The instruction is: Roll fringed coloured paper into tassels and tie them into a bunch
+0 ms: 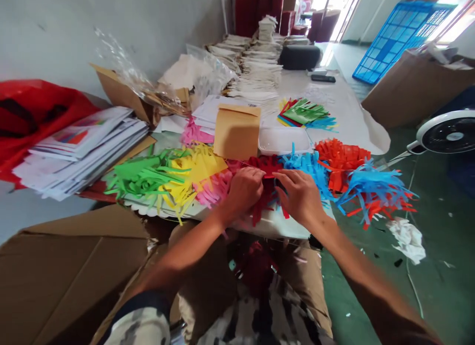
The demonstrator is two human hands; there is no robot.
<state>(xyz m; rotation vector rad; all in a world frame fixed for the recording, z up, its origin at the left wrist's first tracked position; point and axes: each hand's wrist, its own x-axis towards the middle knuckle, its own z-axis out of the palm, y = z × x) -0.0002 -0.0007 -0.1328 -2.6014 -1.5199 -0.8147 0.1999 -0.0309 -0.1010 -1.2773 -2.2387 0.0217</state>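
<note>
Both my hands work on a red fringed paper piece (pixel 264 196) at the near edge of the white table (pixel 349 112). My left hand (pixel 245 189) has its fingers curled and pinches the red paper's upper edge. My right hand (pixel 301 194) is closed on the same piece from the right. Around them lie fringed paper piles: green (pixel 143 175), yellow (pixel 193 169), pink (pixel 213 189), blue (pixel 308 167), orange-red (pixel 341 159) and another blue (pixel 371 186). More red paper (pixel 256 263) rests on my lap.
A brown envelope (pixel 236 132) and a white plastic tray (pixel 284 139) stand behind the piles. Stacked printed sheets (pixel 81 152) lie left, paper stacks (pixel 260 63) at the back. A cardboard box (pixel 70 271) is near left. A fan (pixel 447 134) and crumpled paper (pixel 408 238) are on the green floor.
</note>
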